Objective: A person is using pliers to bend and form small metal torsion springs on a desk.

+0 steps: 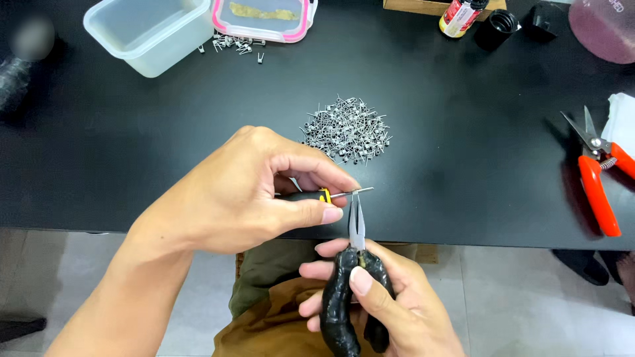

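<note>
Left hand (245, 192) pinches a yellow-handled thin rod (340, 194), its tip poking out past the fingertips. Right hand (380, 297), just below, grips black-handled needle-nose pliers (356, 264), jaws meeting the rod's tip. Beyond the hands on the black table (463, 165), a heap of small wire coils (347, 129); orange snips (598, 175) far right.

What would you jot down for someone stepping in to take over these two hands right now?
Left hand: fingers pinch a thin tool with a yellow handle and metal rod, held level over the table edge.
Right hand: grips black-handled needle-nose pliers, tips up at the rod's end.
Pile of small wire coils lies mid-table; a few more coils sit by the clear plastic container.
Orange-handled snips lie at right, untouched.
Done or left: cannot tell which pile is finished.
</note>
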